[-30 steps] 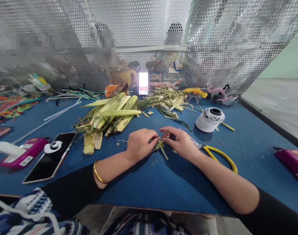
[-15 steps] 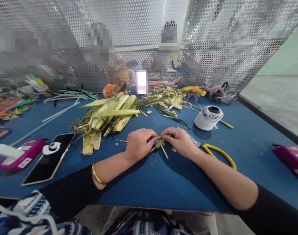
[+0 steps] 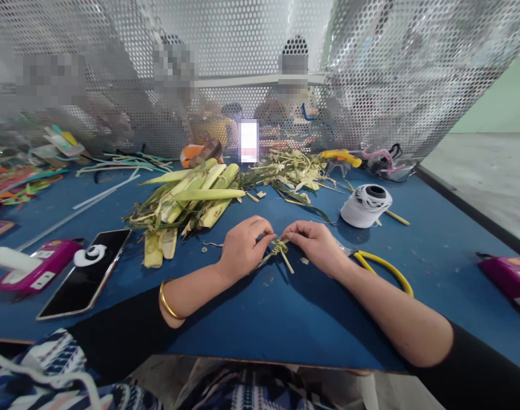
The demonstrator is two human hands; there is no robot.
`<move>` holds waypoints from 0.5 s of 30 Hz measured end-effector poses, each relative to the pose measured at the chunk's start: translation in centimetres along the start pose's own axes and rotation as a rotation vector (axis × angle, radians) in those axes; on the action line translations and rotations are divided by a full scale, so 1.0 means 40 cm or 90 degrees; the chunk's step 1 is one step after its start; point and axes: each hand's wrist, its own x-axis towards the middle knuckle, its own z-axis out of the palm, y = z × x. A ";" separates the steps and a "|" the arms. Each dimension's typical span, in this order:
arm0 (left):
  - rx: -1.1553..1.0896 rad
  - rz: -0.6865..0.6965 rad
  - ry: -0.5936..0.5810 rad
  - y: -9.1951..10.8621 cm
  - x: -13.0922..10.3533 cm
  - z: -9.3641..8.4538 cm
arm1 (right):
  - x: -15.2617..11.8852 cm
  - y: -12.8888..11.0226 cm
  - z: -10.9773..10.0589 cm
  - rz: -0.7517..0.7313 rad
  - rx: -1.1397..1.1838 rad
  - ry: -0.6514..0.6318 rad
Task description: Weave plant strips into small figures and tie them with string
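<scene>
"How do the hands stand?"

"The left hand [image 3: 245,245] has thumb and forefinger pinched nearly together, and the right hand [image 3: 315,245] pinches likewise, facing it. Between them, just below the middle of the frame, they hold the small knotted plant piece [image 3: 279,247] by its top; exactly which strand each one has is hidden by the fingers."

"And the piece itself?"

"Greenish yellow, with one pale stalk slanting down to the right and another end running under the left hand, low over the blue table [image 3: 260,330]."

"What lies near?"

"Scissors [image 3: 393,269] with yellow handles, partly behind the right forearm. Above them, right of centre, stands a spool of white thread [image 3: 358,215]. Left of centre is a pile of husks [image 3: 200,196], with shredded strips [image 3: 302,171] to its right."

"Farther out?"

"A dark phone [image 3: 72,293] at lower left, beside a purple power strip [image 3: 42,265]."
</scene>
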 end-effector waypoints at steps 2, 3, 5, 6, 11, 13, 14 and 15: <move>-0.040 -0.029 -0.031 0.000 0.001 0.001 | -0.001 -0.001 0.000 -0.002 -0.010 0.000; -0.047 -0.047 -0.051 0.000 0.001 0.002 | -0.002 -0.002 -0.001 -0.007 -0.021 0.000; -0.022 -0.073 -0.086 0.000 0.001 0.005 | -0.004 -0.004 -0.001 -0.025 -0.055 0.002; 0.005 -0.077 -0.097 0.000 0.000 0.006 | -0.005 -0.005 -0.001 -0.039 -0.074 0.004; 0.123 -0.069 -0.112 0.003 0.001 0.007 | -0.006 -0.001 -0.001 -0.125 -0.147 0.045; 0.150 -0.065 -0.112 0.005 0.002 0.006 | -0.006 0.004 -0.001 -0.168 -0.177 0.068; 0.161 -0.064 -0.112 0.005 0.002 0.005 | -0.006 0.006 -0.002 -0.189 -0.198 0.079; 0.171 -0.063 -0.111 0.006 0.002 0.005 | -0.007 0.008 -0.002 -0.210 -0.223 0.089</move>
